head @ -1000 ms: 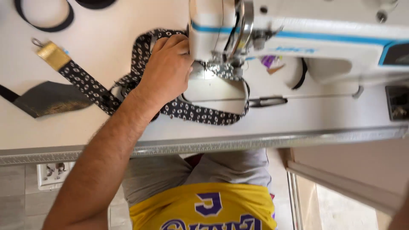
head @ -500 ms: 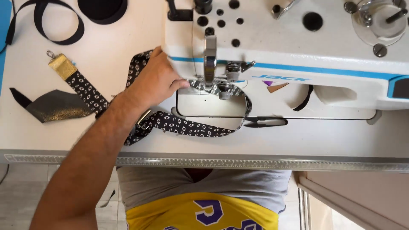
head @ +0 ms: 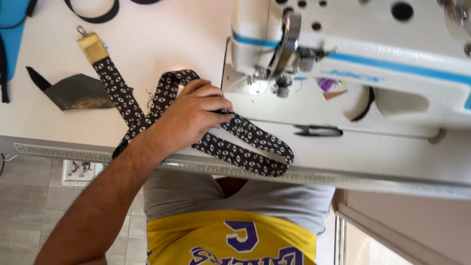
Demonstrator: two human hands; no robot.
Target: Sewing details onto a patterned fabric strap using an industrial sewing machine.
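My left hand (head: pixel 189 118) is closed on a black strap with a white dotted pattern (head: pixel 245 142), gripping it on the white table just left of the sewing machine's needle area (head: pixel 279 81). The strap loops toward the table's front edge and also runs back left to a gold end piece with a metal clip (head: pixel 92 46). The white sewing machine (head: pixel 353 59) with a blue stripe fills the upper right. My right hand is out of sight.
A dark grey-gold fabric scrap (head: pixel 76 93) lies at the left. Black strap loops (head: pixel 95 12) and a blue piece (head: pixel 14 19) sit at the far left corner. Small snips (head: pixel 316 131) rest on the machine bed. A ruler strip lines the table edge (head: pixel 59 152).
My left hand has drawn the strap back from the needle toward the table's front edge, and its loop now hangs near the edge. The view has shifted closer.
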